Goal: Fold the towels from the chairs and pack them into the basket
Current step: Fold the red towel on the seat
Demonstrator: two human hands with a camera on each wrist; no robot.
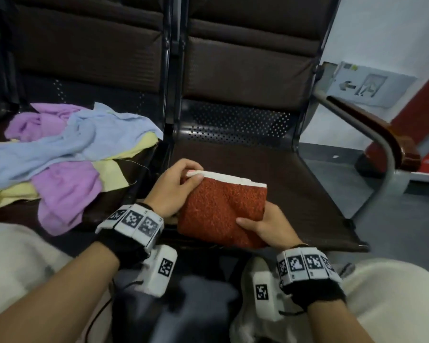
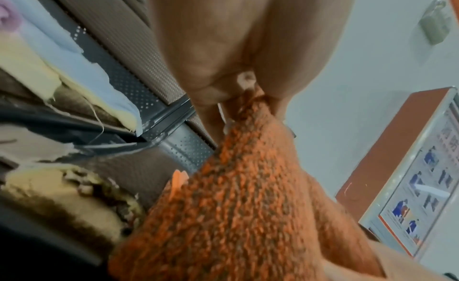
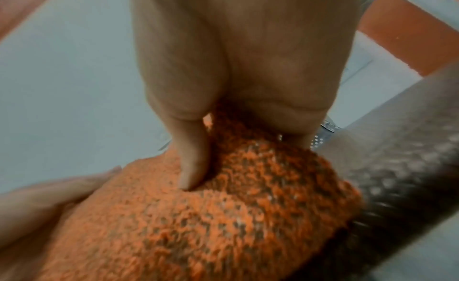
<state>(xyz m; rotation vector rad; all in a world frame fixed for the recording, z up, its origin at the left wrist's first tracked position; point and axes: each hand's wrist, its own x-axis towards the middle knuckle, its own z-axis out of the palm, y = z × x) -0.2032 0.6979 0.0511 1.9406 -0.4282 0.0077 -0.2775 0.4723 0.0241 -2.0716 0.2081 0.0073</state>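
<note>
A folded rust-orange towel (image 1: 221,209) with a white top edge sits at the front of the right chair seat (image 1: 307,194). My left hand (image 1: 178,188) pinches its upper left corner, thumb on the orange face. My right hand (image 1: 265,226) grips its lower right edge, thumb pressed on top. The left wrist view shows the orange towel (image 2: 236,206) hanging from the pinch. In the right wrist view my thumb (image 3: 193,159) dents the towel (image 3: 223,216). A loose pile of towels (image 1: 60,154), purple, light blue and pale yellow, lies on the left chair. No basket is in view.
The two dark chairs share a metal frame (image 1: 171,95) between them. A wood-topped armrest (image 1: 382,134) curves along the right chair's side. Beyond it are a white wall with an exit sign (image 1: 367,85) and a grey floor. My knees fill the bottom corners.
</note>
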